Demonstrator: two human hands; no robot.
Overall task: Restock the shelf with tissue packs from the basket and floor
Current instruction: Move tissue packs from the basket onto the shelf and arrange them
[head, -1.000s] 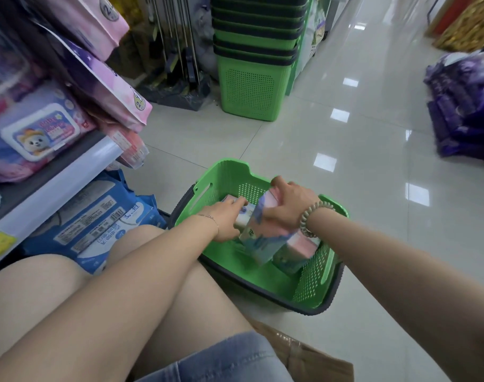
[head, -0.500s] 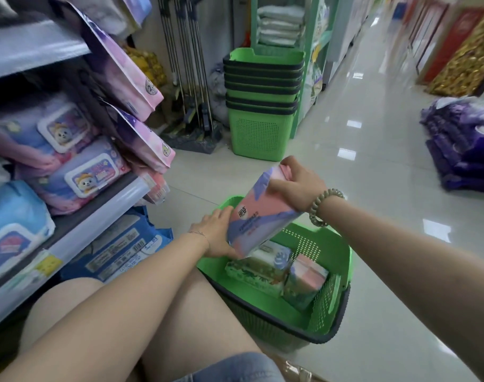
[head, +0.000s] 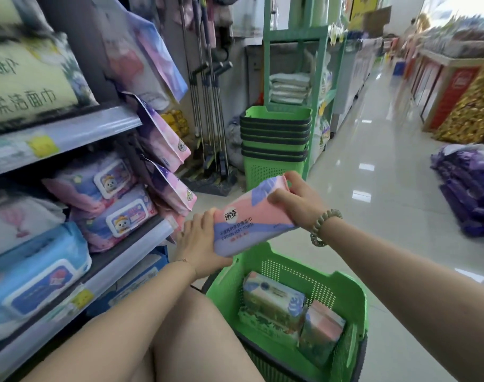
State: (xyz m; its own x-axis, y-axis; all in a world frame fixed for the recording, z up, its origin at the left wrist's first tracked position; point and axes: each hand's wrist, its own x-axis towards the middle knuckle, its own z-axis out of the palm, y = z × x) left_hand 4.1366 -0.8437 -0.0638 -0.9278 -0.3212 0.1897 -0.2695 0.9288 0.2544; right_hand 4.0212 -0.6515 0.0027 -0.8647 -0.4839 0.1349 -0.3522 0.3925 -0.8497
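I hold the pink-and-purple tissue pack (head: 251,219) in both hands, in the air above the green basket (head: 290,271) and just beside the shelf (head: 119,263) edge. My left hand (head: 199,244) cups the lower end, fingers wrapped round it. My right hand (head: 298,199) clamps the upper end, thumb across the printed face.

Procedure, as I judge it:
- Keep both grips until the pack is supported.
- Turn one short end toward the shelf and feed it in over the front lip.
- The wipe packs (head: 116,216) crowd that tier, so pick a gap before pushing.

Two more packs (head: 273,299) lie in the basket.
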